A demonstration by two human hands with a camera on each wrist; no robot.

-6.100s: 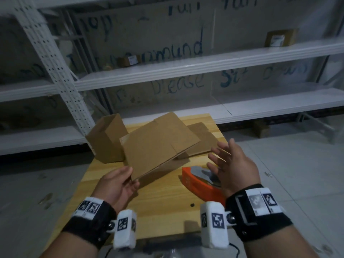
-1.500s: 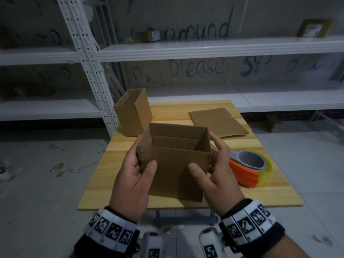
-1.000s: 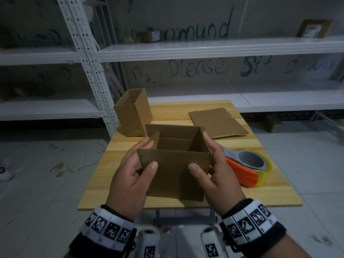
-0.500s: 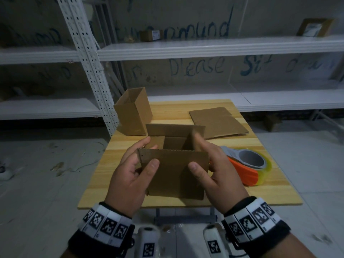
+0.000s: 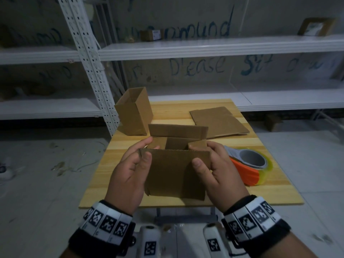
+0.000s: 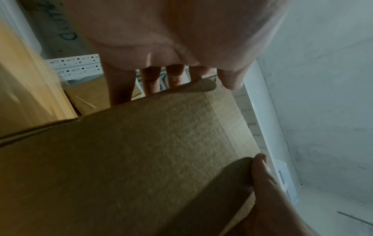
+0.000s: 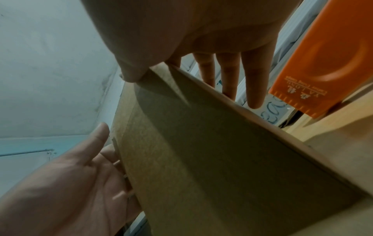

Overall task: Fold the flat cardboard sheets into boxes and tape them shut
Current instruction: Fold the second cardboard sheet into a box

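- Head view: a half-formed cardboard box (image 5: 176, 174) is held above the near edge of the wooden table (image 5: 186, 108). The left hand (image 5: 128, 175) clasps its left side, thumb on the near face and fingers bending the left end flap inward; the right hand (image 5: 221, 175) does likewise on the right. The near and far flaps stand upright.
- Left wrist view: shows what the head view hides, the box's underside, plain brown corrugated board with a crease line, and the right thumb (image 6: 260, 169) pressed on it.
- Right wrist view: the right fingers (image 7: 254, 83) extend over the box's top edge; the orange tape dispenser (image 7: 327, 55) shows embossed lettering, too blurred to read.
- Materials: the dispenser (image 5: 245, 168) carries a roll of clear tape on a grey core, lying on the table just right of the right hand.
- Surface: pale striped wood planks; an open-topped box (image 5: 133, 112) stands at the far left; a flat cardboard sheet (image 5: 217, 121) lies far right.
- Room: white metal shelving (image 5: 204, 45) against a wall scrawled with blue writing; pale floor.
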